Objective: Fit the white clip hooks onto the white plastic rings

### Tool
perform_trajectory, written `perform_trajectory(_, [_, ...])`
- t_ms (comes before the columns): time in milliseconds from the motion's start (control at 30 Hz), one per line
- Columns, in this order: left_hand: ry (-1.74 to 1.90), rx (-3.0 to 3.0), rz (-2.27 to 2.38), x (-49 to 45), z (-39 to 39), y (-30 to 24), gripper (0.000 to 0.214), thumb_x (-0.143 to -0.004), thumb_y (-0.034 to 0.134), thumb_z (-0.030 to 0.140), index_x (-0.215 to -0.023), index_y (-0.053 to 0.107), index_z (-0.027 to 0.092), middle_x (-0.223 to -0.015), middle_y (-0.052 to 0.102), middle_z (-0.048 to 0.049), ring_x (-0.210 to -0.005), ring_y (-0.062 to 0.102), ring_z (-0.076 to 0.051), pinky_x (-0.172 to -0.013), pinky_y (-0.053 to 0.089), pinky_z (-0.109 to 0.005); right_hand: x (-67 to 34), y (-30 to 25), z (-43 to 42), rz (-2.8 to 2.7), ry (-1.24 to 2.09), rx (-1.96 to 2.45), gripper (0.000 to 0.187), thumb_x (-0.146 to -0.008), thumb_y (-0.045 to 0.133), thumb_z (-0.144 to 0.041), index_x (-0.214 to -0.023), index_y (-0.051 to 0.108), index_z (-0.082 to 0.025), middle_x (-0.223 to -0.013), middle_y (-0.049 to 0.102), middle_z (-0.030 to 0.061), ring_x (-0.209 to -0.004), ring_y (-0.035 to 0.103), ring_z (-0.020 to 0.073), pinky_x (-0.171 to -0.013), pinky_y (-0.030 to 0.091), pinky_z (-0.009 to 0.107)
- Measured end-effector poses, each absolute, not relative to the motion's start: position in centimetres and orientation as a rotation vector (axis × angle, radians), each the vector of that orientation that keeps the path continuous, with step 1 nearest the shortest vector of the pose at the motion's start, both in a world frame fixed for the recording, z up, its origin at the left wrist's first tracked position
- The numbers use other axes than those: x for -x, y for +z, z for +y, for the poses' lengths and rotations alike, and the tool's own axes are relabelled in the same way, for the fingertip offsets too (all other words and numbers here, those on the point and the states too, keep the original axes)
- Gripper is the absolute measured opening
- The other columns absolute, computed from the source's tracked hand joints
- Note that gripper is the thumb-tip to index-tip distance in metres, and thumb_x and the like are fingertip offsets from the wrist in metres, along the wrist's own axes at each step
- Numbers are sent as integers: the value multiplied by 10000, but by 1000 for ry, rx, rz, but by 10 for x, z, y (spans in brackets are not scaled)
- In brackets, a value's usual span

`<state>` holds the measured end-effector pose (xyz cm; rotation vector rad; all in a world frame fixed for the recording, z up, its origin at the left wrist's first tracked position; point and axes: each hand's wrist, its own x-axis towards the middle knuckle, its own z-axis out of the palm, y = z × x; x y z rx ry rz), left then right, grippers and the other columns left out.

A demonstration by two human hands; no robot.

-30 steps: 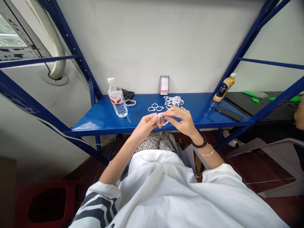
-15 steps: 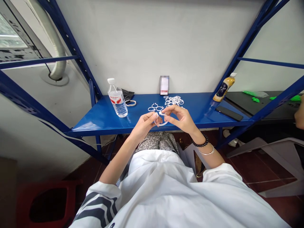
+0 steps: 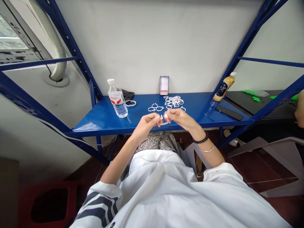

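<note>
A thin white plastic ring (image 3: pixel 164 123) with thickened ends is held in front of me, over the front edge of the blue table (image 3: pixel 104 122). My left hand (image 3: pixel 150 123) pinches one end and my right hand (image 3: pixel 177 118) pinches the other, with a small gap between the ends. The fingers hide much of the ring. Just beyond my hands lies a small group of white rings (image 3: pixel 159 108). Behind them, to the right, is a loose pile of several similar rings (image 3: pixel 175 101).
A water bottle (image 3: pixel 117 103) stands left, beside a black pouch (image 3: pixel 127 94) and a pale band (image 3: pixel 131 103). One phone (image 3: pixel 164 85) leans on the wall; another phone (image 3: pixel 229 112) lies right, near a yellow drink bottle (image 3: pixel 224 87). Another person's hand (image 3: pixel 299 109) shows at the right edge.
The ring's ends were together between my fingers; now they are apart. My right hand has shifted slightly down and its fingers have closed around one end.
</note>
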<state>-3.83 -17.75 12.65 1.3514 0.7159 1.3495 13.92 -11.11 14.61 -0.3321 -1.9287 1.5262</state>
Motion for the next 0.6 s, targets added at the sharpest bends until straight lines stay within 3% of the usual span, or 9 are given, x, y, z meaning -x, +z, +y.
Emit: perform_trajectory(600, [1460,-1567,804,39,-179,130,347,-745,755,496,-687,667,165,-725,600,-21,-736,542,-136,-694,437,-254,-141,150,-111,-2011,1409,389,346,-698,799,-482,-620,644,-182,-664,589,-20,-681,514,117,-682,422,266])
